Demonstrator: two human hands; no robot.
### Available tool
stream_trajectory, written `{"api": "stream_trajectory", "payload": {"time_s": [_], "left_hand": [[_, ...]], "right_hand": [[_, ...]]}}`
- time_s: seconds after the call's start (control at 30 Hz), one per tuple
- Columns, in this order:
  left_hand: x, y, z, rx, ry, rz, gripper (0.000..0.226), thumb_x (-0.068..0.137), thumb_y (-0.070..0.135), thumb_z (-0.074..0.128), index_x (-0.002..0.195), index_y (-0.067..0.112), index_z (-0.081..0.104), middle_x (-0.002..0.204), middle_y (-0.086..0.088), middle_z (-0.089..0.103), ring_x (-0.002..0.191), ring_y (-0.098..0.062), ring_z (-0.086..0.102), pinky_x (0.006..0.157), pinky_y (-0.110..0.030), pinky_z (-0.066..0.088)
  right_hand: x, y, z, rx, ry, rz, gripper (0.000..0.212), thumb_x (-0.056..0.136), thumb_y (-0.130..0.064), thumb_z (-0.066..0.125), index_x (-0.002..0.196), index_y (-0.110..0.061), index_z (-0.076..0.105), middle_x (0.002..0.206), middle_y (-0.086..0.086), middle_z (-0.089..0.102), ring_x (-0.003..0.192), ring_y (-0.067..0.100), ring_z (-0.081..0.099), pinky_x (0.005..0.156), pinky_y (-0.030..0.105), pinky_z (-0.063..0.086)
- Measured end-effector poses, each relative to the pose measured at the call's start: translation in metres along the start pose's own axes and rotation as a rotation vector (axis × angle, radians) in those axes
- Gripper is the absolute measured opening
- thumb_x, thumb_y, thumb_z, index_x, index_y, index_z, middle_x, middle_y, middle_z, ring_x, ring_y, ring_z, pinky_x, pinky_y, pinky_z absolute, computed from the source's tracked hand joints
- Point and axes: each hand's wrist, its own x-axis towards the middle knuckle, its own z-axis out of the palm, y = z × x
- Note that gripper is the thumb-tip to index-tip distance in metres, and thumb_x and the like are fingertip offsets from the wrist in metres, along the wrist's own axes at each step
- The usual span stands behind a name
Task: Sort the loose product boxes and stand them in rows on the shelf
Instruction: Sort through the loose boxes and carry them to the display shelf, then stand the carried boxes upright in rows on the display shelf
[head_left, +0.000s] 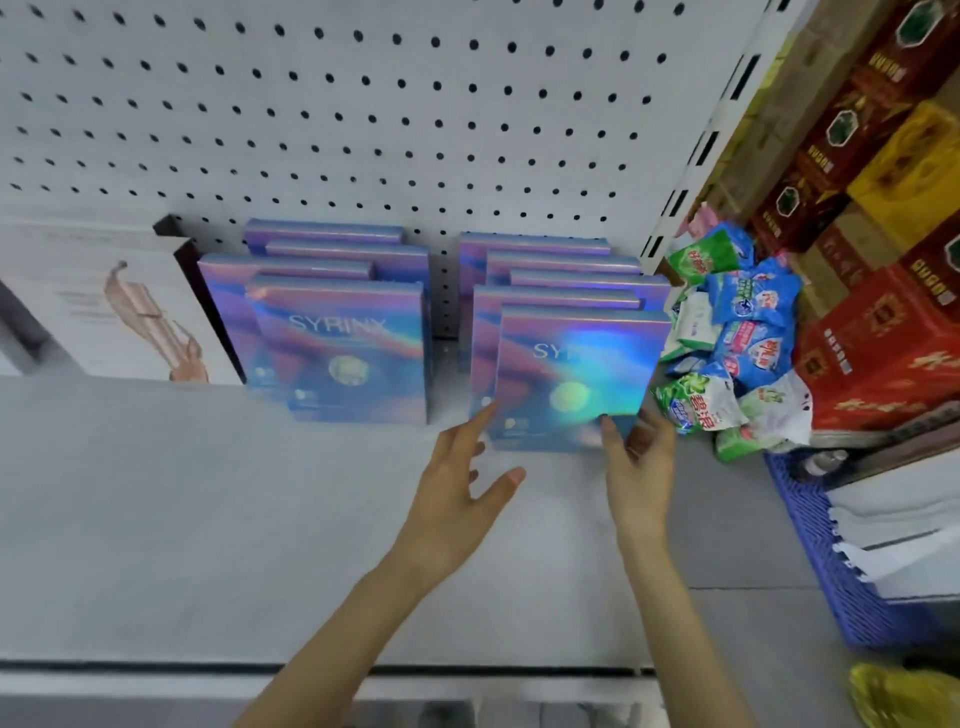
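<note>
Two rows of upright holographic purple-blue boxes stand on the white shelf (208, 519) against the pegboard. The left row's front box (343, 348) reads SYRINX. The front box of the right row (576, 374) stands at the near end of its row. My right hand (636, 462) grips that box at its lower right corner, thumb on the face and fingers behind the edge. My left hand (462, 483) has straight, spread fingers, and its fingertips touch the same box's lower left corner.
A large white box with a pink figure (104, 306) stands at the left. Right of the shelf upright lie blue and green snack packets (737, 338), red and yellow cartons (878, 332) and a blue crate (831, 561) with white stacked items.
</note>
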Motion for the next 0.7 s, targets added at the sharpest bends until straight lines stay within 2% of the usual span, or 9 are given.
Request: {"api": "stream_trajectory", "payload": {"time_s": [0.1,0.17,0.23,0.33,0.4,0.5,0.6,0.7], "left_hand": [[-0.028,-0.006,-0.026,-0.046,0.044,-0.035,0.058,0.087,0.018,0.066,0.138,0.033,0.042,0.126,0.011,0.048,0.109,0.010,0.050,0.087,-0.005,0.042],[-0.055,-0.014,-0.053,-0.040,0.062,-0.041,0.055,0.087,0.018,0.066,0.136,0.030,0.046,0.125,0.009,0.053,0.108,0.006,0.054,0.087,-0.006,0.043],[-0.087,-0.026,-0.087,-0.046,0.098,-0.063,0.050,0.087,0.019,0.065,0.132,0.033,0.048,0.120,0.010,0.059,0.104,0.003,0.058,0.086,-0.009,0.045],[-0.145,-0.052,-0.146,-0.051,0.210,-0.087,0.046,0.087,0.020,0.066,0.127,0.037,0.051,0.112,0.015,0.065,0.101,-0.003,0.063,0.084,-0.012,0.049],[-0.188,-0.074,-0.187,-0.052,0.313,-0.105,0.044,0.086,0.024,0.068,0.125,0.037,0.053,0.106,0.019,0.066,0.100,-0.003,0.064,0.082,-0.012,0.050],[-0.255,-0.104,-0.252,-0.064,0.404,-0.144,0.046,0.078,0.033,0.065,0.122,0.040,0.052,0.106,0.023,0.065,0.098,-0.002,0.065,0.081,-0.015,0.052],[-0.318,-0.131,-0.316,-0.006,0.428,-0.158,0.051,0.076,0.039,0.065,0.123,0.044,0.048,0.110,0.018,0.065,0.098,-0.001,0.064,0.081,-0.014,0.051],[-0.381,-0.152,-0.376,0.045,0.523,-0.180,0.051,0.080,0.034,0.067,0.128,0.037,0.048,0.114,0.014,0.063,0.098,0.001,0.063,0.085,-0.016,0.050]], "right_hand": [[-0.032,-0.010,0.000,0.048,0.081,0.048,0.035,0.090,-0.016,0.065,0.121,-0.020,0.048,0.117,0.007,0.054,0.104,0.018,0.054,0.081,0.017,0.045],[-0.066,-0.019,0.002,0.071,0.060,0.091,0.044,0.091,-0.016,0.063,0.131,-0.018,0.045,0.122,0.006,0.051,0.104,0.016,0.053,0.078,0.017,0.042],[-0.108,-0.029,0.011,0.068,-0.060,0.097,0.050,0.092,-0.015,0.062,0.136,-0.020,0.040,0.126,0.004,0.048,0.109,0.017,0.052,0.079,0.017,0.042],[-0.176,-0.038,0.039,0.050,-0.279,0.036,0.054,0.092,-0.008,0.060,0.138,-0.025,0.037,0.135,0.004,0.043,0.113,0.017,0.050,0.074,0.002,0.042],[-0.226,-0.044,0.068,0.039,-0.452,0.007,0.052,0.093,-0.009,0.057,0.135,-0.033,0.037,0.139,-0.001,0.042,0.116,0.015,0.052,0.077,0.003,0.042],[-0.313,-0.055,0.117,0.037,-0.684,-0.029,0.051,0.094,-0.015,0.056,0.134,-0.041,0.037,0.143,-0.008,0.040,0.117,0.003,0.051,0.080,0.005,0.044],[-0.404,-0.059,0.164,0.030,-0.817,-0.056,0.052,0.094,-0.017,0.058,0.135,-0.041,0.037,0.145,-0.011,0.039,0.118,0.004,0.053,0.083,0.007,0.045],[-0.485,-0.053,0.202,-0.014,-0.979,-0.050,0.053,0.094,-0.023,0.060,0.138,-0.041,0.036,0.145,-0.012,0.039,0.109,0.000,0.057,0.082,0.008,0.045]]}}
